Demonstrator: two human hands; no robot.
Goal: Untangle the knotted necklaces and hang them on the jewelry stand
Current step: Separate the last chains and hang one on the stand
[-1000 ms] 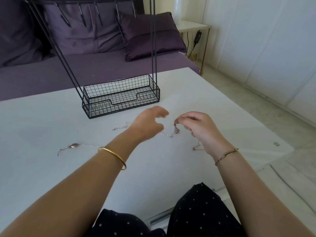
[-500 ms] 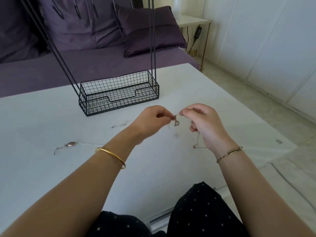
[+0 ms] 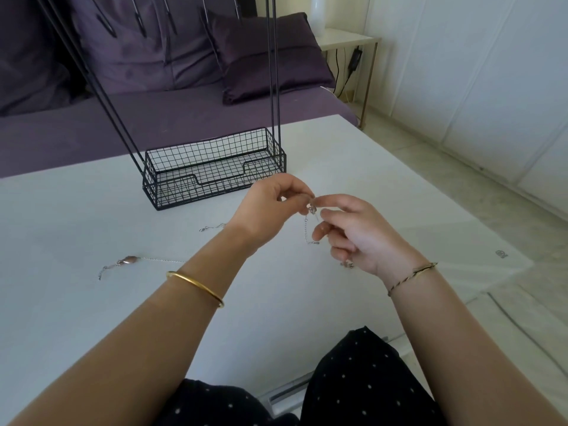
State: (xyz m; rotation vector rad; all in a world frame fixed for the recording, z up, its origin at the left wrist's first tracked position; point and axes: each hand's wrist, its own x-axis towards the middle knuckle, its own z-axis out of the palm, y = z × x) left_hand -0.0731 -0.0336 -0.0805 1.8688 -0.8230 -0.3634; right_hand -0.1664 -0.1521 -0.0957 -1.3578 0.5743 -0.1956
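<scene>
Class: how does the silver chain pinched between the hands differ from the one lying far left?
The pinched thin silver chain dangles from left hand and right hand; the silver pendant chain lies untouched on the white table. Pinched chain bunches; pendant chain stretches out. Both silvery.

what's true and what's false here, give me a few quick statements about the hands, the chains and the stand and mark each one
1. The left hand and the right hand both pinch one silver chain with their fingers, above the table. True.
2. The pendant necklace lies in the wire base of the jewelry stand. False: it lies flat on the table, to the left of the left forearm.
3. The gold bangle is on the right wrist. False: it is on the left wrist; the right wrist wears a thin bracelet.
4. The jewelry stand stands on the table, beyond both hands. True.
</scene>
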